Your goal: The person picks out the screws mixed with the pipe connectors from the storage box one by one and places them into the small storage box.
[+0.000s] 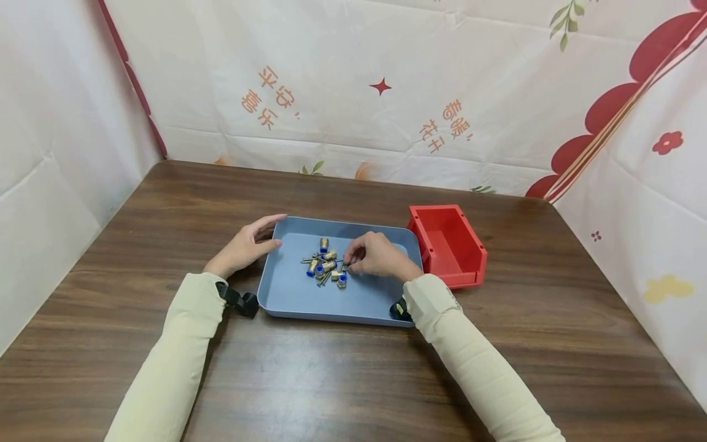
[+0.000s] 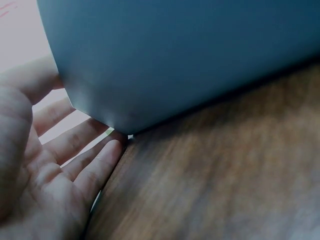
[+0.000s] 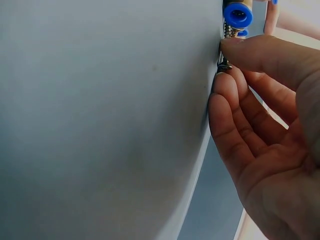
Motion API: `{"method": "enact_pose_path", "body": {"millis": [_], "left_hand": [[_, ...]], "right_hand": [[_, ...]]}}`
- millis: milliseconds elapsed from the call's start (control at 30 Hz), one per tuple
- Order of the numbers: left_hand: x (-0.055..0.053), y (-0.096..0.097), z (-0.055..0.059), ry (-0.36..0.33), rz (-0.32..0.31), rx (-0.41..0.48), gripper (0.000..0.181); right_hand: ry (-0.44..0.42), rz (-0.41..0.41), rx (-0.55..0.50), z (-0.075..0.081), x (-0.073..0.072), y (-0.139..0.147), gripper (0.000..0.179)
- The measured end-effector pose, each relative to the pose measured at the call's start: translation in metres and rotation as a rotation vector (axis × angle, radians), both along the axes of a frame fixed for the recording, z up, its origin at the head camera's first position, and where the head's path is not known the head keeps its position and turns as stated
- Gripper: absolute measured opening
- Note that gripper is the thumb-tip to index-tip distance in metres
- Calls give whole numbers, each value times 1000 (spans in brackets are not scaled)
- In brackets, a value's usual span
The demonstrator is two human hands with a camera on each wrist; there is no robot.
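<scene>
A blue-grey tray [image 1: 304, 301] lies on the table, holding a small pile of brass push-in fittings [image 1: 324, 244] with blue collars and several thin screws [image 1: 324, 279]. My left hand [image 1: 243, 247] rests against the tray's far left corner, its fingers extended along the outer wall and the thumb by the left rim. Over the right side of the pile, my right hand [image 1: 380, 256] pinches a screw [image 3: 224, 65] between thumb and fingertips. The right wrist view shows the screw's head there, close to the tray floor, with a blue-collared fitting [image 3: 238, 15] just beyond.
An open red bin [image 1: 450, 245] stands against the tray's right side. Brown wood tabletop [image 1: 309, 374] surrounds both. A white printed cloth [image 1: 331, 92] hangs behind the table and along its sides. Black straps [image 1: 240, 299] circle my wrists.
</scene>
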State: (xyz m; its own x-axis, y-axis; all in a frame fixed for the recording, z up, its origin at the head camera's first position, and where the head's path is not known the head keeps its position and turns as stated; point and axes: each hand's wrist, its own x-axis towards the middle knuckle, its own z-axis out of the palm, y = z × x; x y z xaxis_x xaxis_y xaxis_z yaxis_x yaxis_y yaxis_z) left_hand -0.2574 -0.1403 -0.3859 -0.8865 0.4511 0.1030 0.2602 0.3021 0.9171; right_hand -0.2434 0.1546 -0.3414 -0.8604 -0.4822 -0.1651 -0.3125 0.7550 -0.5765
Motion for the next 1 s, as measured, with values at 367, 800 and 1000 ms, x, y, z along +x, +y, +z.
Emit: {"method": "enact_pose_path", "body": {"millis": [367, 800, 1000], "left_hand": [[-1, -1, -2, 18, -8, 4, 55], [-1, 0, 0, 14, -5, 7, 55], [-2, 0, -1, 14, 4, 2, 55]], "right_hand": [[37, 9, -56, -4, -2, 2, 8], [66, -24, -138, -4, -3, 3, 7], [62, -54, -155, -3, -4, 3, 8]]}}
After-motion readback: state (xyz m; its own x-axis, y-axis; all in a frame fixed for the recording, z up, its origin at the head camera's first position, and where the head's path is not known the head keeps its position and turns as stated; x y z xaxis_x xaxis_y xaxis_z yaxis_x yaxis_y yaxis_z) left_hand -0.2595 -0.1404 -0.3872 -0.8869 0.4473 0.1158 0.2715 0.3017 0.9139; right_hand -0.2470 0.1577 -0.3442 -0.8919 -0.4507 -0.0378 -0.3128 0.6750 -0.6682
